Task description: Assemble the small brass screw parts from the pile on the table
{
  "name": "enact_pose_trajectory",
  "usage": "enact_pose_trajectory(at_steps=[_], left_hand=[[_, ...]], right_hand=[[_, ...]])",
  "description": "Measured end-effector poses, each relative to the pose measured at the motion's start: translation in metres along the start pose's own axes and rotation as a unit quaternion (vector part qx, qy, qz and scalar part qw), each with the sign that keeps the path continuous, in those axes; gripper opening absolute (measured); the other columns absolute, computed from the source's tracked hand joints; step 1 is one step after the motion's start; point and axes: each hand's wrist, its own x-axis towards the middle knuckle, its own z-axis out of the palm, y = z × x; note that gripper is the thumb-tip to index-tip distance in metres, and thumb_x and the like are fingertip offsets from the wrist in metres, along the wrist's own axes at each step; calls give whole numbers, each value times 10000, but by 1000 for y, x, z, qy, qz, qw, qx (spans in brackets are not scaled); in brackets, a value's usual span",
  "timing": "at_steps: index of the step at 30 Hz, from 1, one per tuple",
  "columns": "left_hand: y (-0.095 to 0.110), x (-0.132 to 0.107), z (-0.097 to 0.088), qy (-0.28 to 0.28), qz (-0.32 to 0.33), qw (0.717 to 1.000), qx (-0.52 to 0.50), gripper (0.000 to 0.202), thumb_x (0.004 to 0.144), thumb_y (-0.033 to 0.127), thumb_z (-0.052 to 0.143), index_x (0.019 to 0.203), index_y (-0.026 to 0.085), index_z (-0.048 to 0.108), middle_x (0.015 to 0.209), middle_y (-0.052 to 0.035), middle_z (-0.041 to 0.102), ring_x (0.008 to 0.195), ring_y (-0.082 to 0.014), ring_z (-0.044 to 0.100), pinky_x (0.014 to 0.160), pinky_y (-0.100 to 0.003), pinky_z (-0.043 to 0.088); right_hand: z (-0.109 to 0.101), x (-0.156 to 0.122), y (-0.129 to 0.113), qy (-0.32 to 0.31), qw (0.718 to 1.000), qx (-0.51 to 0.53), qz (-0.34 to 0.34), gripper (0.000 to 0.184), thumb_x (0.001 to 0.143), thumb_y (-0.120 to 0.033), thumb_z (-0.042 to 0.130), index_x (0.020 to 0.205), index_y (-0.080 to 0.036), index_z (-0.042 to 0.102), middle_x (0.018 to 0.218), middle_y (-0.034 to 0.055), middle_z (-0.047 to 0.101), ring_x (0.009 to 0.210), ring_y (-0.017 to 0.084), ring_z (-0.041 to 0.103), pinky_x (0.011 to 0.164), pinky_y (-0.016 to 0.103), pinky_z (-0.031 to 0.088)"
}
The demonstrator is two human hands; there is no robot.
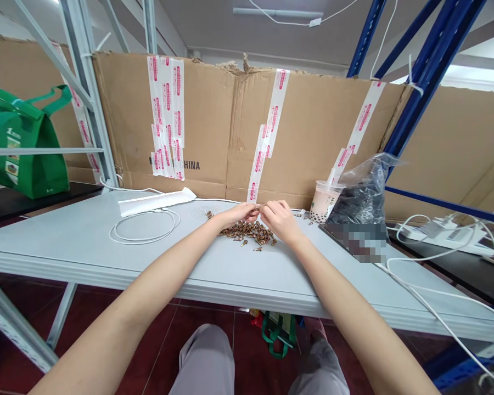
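You are holding your left hand (237, 214) and right hand (280, 219) together, fingertips meeting just above a heap of bronze-coloured screws (247, 232). They may be pinching a single screw, but whatever is there is too small to tell. The heap is lying on the grey counter (57, 241), with a few loose screws scattered around it. A coiled white cable (144, 227) is lying to your left, while a plastic cup of milk tea (324, 201) and a black plastic bag (364, 192) are standing to your right, before a taped cardboard sheet (197, 126).
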Motion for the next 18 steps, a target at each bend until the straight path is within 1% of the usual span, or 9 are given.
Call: enact_pose_trajectory(at_steps=[5,12,15,18], left_hand=[[1,-1,-2,2,-4,1000,15,255,767,257,364,539,168,293,498,38,270,445,-71,264,456,-223,217],[2,-3,0,25,10,999,33,265,777,281,355,548,174,276,507,36,267,456,-72,263,465,-229,206],[-1,-1,-1,34,0,999,35,284,785,292,357,542,176,266,500,43,248,441,-65,246,453,-228,190],[-2,-1,-3,38,0,999,36,305,796,332,369,552,174,276,508,48,238,434,-58,234,444,-225,179]], right_hand=[[-1,0,-1,-5,1000,0,14,188,850,-161,347,776,-180,519,731,52,503,715,167,419,697,307,266],[-4,3,-3,-13,999,-33,19,202,857,-171,343,940,-181,527,778,61,542,739,178,431,698,315,264],[-4,4,-4,-18,999,-23,36,207,857,-174,348,968,-180,521,851,73,559,782,185,440,708,320,271],[-6,4,-3,-30,999,1,41,199,860,-188,352,959,-185,525,884,73,562,806,187,441,713,321,284]])
